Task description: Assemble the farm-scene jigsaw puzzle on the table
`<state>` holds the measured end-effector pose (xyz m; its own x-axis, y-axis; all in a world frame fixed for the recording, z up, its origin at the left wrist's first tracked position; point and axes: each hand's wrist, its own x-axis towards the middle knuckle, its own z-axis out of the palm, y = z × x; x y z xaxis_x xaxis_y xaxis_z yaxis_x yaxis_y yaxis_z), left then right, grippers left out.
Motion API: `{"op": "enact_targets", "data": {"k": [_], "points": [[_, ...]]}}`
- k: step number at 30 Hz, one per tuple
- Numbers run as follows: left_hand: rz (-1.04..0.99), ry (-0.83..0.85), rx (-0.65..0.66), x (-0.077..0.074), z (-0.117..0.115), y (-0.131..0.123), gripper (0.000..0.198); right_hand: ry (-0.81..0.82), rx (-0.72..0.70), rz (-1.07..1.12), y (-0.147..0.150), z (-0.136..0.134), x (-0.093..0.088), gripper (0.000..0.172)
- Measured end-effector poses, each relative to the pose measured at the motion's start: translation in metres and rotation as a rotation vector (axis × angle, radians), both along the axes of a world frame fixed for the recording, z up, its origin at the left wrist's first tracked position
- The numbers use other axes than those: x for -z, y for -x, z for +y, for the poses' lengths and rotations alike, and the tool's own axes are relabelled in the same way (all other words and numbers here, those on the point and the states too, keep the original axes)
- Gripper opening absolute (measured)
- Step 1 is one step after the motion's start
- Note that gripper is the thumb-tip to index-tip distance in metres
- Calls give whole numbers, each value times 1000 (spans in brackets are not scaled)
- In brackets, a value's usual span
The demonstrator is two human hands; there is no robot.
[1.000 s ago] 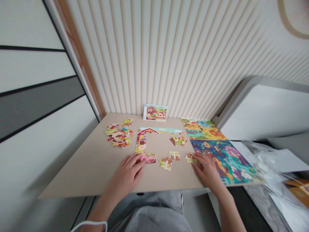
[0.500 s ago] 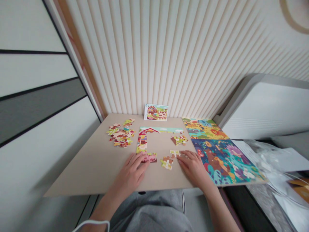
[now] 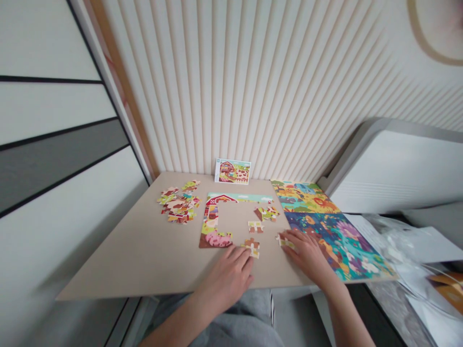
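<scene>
On the tan board [image 3: 126, 260] lay the red-barn puzzle border [image 3: 211, 221]. The open left hand [image 3: 227, 279] held nothing, just beside a small brown-and-cream cardboard jigsaw cluster [image 3: 252, 247]; the curved right hand [image 3: 306, 253] touched a cream jigsaw piece [image 3: 284, 242], its grip unclear.

Head-worn view, looking forward, down

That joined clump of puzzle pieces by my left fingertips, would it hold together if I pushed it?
Probably, if pushed flat: the joined pieces look like thin card, so light and stiff, and should slide easily over the beige board. Lifted by one end, it may come apart, since only a few pieces interlock.
</scene>
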<state>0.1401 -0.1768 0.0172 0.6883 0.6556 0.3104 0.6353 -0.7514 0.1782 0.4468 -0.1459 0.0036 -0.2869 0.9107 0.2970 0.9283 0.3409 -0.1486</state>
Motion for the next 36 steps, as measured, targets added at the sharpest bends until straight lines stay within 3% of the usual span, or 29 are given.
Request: {"op": "enact_targets", "data": {"k": [8,16,26,36], "points": [[-53,21,33,8,3,-32,58,56,-80,162,-10,-6,4,36],[2,12,63,10,4,-33,70,87,-212,112,-3,-11,0,35],[6,-5,65,19,4,-32,71,126,-187,-69,11,-14,-18,35],[-35,23,-13,9,-4,-34,61,130,-188,-185,15,-14,-35,34]]}}
